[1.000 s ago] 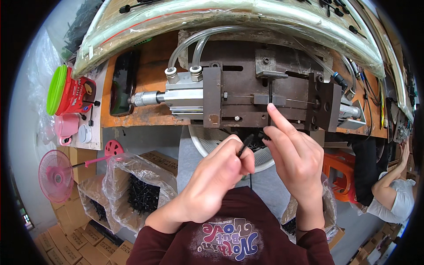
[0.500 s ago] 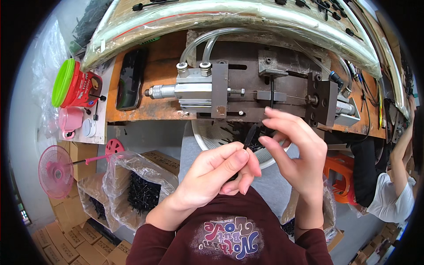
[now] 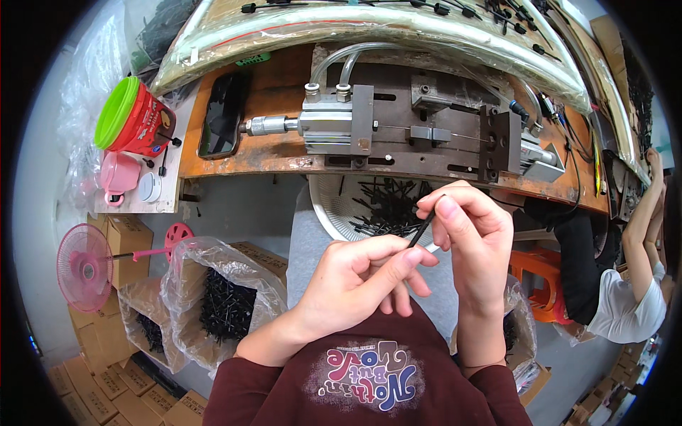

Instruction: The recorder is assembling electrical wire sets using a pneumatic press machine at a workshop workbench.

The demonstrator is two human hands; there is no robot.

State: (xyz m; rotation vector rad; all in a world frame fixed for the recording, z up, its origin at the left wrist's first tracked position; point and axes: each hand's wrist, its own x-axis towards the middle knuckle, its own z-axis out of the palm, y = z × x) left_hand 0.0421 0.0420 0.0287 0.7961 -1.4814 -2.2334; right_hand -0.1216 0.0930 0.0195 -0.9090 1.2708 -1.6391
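In front of my chest, both hands meet on a thin black rod (image 3: 424,228), held at a slant. My right hand (image 3: 474,245) pinches its upper end between thumb and fingers. My left hand (image 3: 355,277) closes thumb and forefinger on the lower end, its other fingers loosely curled. Whether the rod has bristles now cannot be made out. Just beyond the hands, a white basket (image 3: 325,206) holds a heap of black rods (image 3: 391,206). Behind it on the bench is a metal fixture (image 3: 398,145) with a small grey block (image 3: 430,134) on a thin bar.
Clear hoses (image 3: 348,60) run to the fixture's cylinder. A phone (image 3: 222,117), a red tub (image 3: 145,124) and a pink cup (image 3: 119,174) are at left. Bags of black rods (image 3: 227,305) and a pink fan (image 3: 85,266) stand below. Another person's arm (image 3: 643,238) is at right.
The black rod standing in the fixture is gone from it. My right hand has closed onto a black rod beside my left hand. The bristled black brush seen earlier at my left fingertips no longer shows.
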